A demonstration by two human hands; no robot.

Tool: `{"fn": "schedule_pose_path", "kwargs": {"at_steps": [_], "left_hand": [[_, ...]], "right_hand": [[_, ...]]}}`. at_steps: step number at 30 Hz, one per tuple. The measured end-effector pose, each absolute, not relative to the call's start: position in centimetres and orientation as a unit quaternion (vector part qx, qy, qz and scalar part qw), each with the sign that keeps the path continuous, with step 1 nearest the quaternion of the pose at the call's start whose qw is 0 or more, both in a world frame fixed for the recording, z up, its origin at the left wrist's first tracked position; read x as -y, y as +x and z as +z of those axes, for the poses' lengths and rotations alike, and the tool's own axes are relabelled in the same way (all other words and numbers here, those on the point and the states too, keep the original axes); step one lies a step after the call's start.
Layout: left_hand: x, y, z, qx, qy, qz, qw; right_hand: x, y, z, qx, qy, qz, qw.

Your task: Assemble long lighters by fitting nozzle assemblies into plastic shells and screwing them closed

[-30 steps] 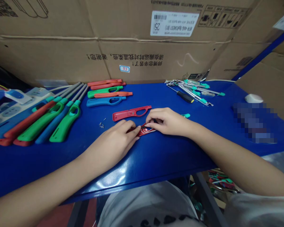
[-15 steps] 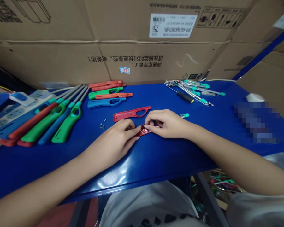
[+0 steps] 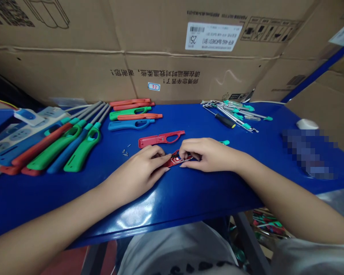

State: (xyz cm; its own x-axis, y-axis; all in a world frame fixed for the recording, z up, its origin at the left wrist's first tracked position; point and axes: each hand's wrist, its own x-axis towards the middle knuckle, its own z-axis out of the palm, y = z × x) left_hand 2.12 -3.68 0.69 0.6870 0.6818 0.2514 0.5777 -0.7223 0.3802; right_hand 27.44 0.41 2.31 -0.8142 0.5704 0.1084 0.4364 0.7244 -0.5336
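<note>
A red lighter shell half [image 3: 174, 160], with white wire and a black part inside, lies on the blue table between my hands. My left hand [image 3: 145, 166] grips its left end between thumb and fingers. Curled over the right part is my right hand [image 3: 210, 154], index fingertip inside the shell and thumb at the near edge; what exactly the fingertips press is partly hidden. Just beyond lies the matching red shell half [image 3: 160, 139], hollow side up. Several small screws [image 3: 125, 152] are scattered to the left. A teal-tipped piece [image 3: 224, 143] shows behind my right wrist.
Lighters with long metal tubes [image 3: 80, 152] lie at left beside a white power strip [image 3: 20, 133]. Coloured shell halves [image 3: 132, 124] are stacked at the back. Metal tubes with teal parts [image 3: 240, 110] and a black screwdriver [image 3: 225, 120] lie back right. A cardboard wall [image 3: 160, 57] stands behind.
My right thumb and index finger have spread slightly and shifted right, baring more of the wire inside the shell. My left hand keeps its hold. The view has shifted a little.
</note>
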Motion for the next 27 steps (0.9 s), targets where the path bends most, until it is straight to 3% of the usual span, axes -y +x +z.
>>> {"fn": "schedule_pose_path", "kwargs": {"at_steps": [13,20,27], "left_hand": [[3.8,1.9,0.9,-0.357,0.906,0.172,0.148],[3.7,1.8,1.1,-0.341,0.917,0.159,0.135],[3.6,1.8,1.0,-0.328,0.923,0.163,0.123]], "right_hand": [[-0.9,28.9,3.3,0.921,-0.288,0.243,0.100],[-1.2,28.6,2.8,0.909,-0.307,0.251,0.129],[-1.1,29.0,3.1,0.906,-0.263,0.309,0.121]]}}
